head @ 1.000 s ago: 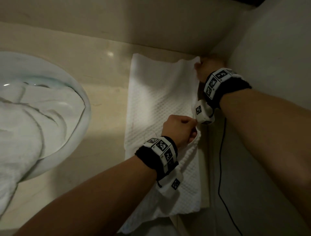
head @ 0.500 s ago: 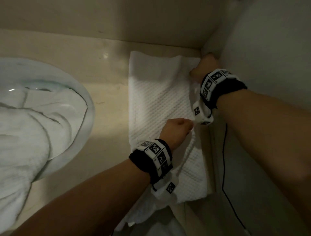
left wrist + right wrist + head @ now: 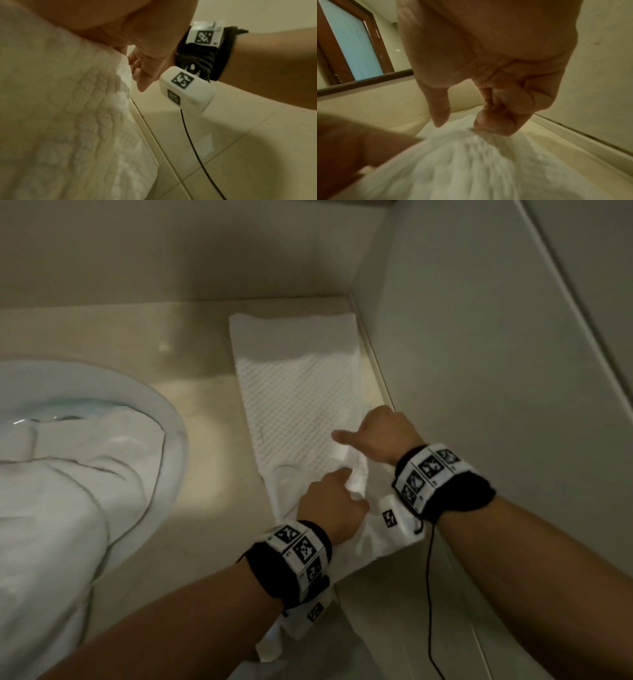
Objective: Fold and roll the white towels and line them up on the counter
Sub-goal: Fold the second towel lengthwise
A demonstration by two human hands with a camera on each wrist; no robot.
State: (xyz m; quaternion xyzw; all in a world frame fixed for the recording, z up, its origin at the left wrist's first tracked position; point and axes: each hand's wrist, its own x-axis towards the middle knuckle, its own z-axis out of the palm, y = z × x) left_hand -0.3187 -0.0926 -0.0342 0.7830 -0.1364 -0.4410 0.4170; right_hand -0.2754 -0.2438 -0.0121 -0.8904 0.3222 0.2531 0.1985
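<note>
A white waffle towel (image 3: pixel 301 392) lies as a long strip on the beige counter (image 3: pixel 212 508), close along the right wall. Its near end is bunched up. My left hand (image 3: pixel 329 501) grips that bunched edge with curled fingers. Just beyond it, my right hand (image 3: pixel 376 436) holds the same bunch, its thumb sticking out to the left. In the right wrist view the curled fingers (image 3: pixel 496 121) pinch the raised cloth (image 3: pixel 462 162). The left wrist view shows my palm (image 3: pixel 102 20) over the towel (image 3: pixel 68 121), with its fingers hidden.
A round white basin (image 3: pixel 171 419) at the left holds a heap of more white towels (image 3: pixel 61 491). The wall (image 3: pixel 479 371) runs close on the right. A thin black cable (image 3: pixel 430 594) hangs from my right wrist. A wood-framed mirror (image 3: pixel 351 40) is above the counter.
My right hand has left the towel's far right corner and come back to the near end beside my left hand. The left hand has shifted slightly nearer along the edge.
</note>
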